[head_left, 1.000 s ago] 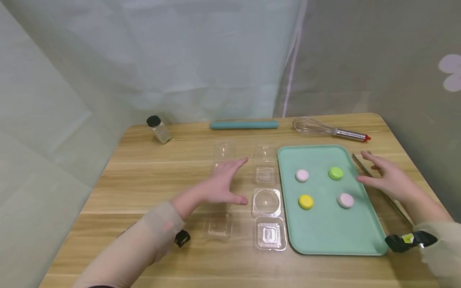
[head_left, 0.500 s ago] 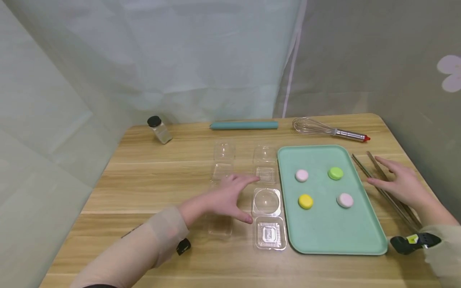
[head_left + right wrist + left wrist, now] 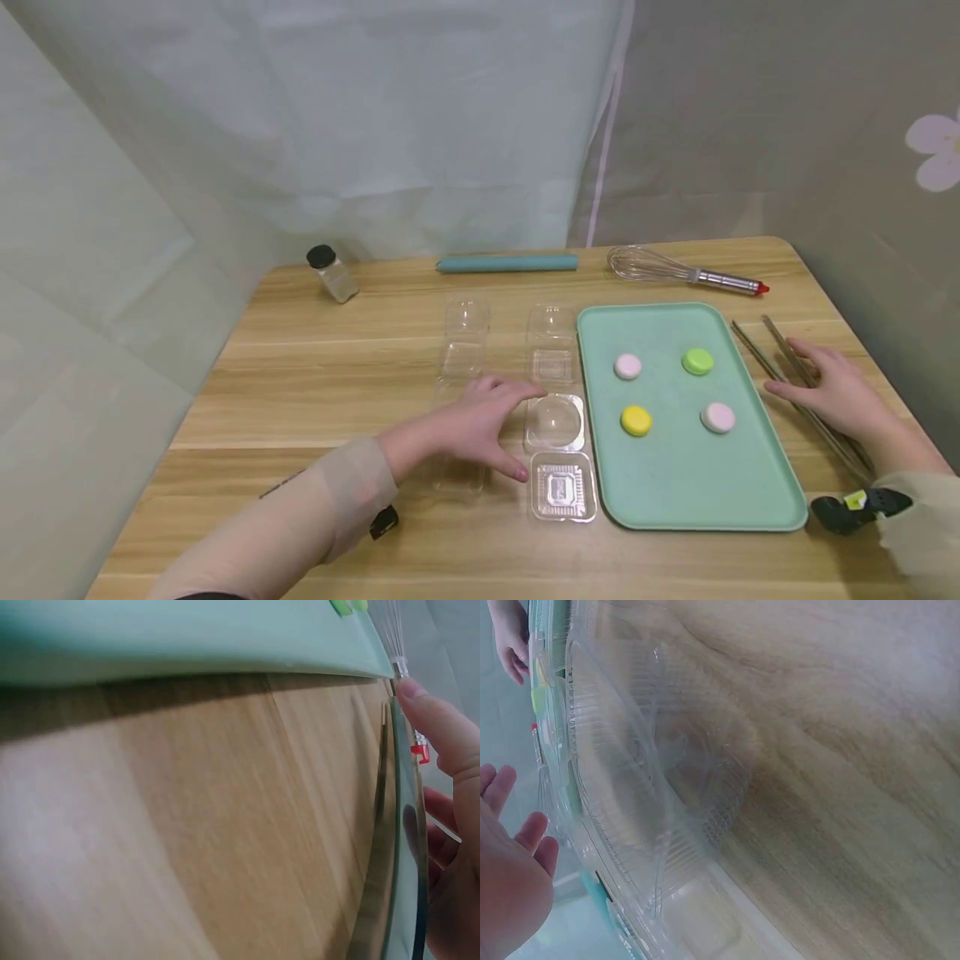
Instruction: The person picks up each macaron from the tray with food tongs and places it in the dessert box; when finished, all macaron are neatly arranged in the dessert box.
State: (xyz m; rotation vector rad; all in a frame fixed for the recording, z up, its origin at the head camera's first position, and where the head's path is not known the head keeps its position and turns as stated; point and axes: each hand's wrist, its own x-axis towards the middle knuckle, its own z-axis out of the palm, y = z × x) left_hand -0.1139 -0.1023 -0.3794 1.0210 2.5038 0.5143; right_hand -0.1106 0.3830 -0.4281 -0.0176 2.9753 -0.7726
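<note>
My left hand (image 3: 476,421) hovers with thumb and fingers spread beside the nearest clear plastic container, whose lid (image 3: 555,422) lies folded back behind its base (image 3: 562,487). In the left wrist view that hand (image 3: 514,885) holds nothing. My right hand (image 3: 843,396) is over a pair of long metal tongs (image 3: 780,367), thumb toward one arm and fingers toward the other. The right wrist view shows the tongs (image 3: 405,862) passing beside the thumb (image 3: 442,724), their arms apart. Between the hands lies a green tray (image 3: 675,492) with a yellow macaron (image 3: 636,421), a green macaron (image 3: 698,362) and two pink macarons (image 3: 718,417).
More open clear containers (image 3: 552,363) stand behind and to the left, partly under my left arm. Along the back edge lie a jar with a black lid (image 3: 332,273), a teal roll (image 3: 507,263) and a whisk (image 3: 686,271). Cloth walls (image 3: 450,125) enclose the table.
My left hand has moved toward me and slightly right, from the farther containers to the nearest one. My right hand has moved right, off the tray's edge to over the tongs.
</note>
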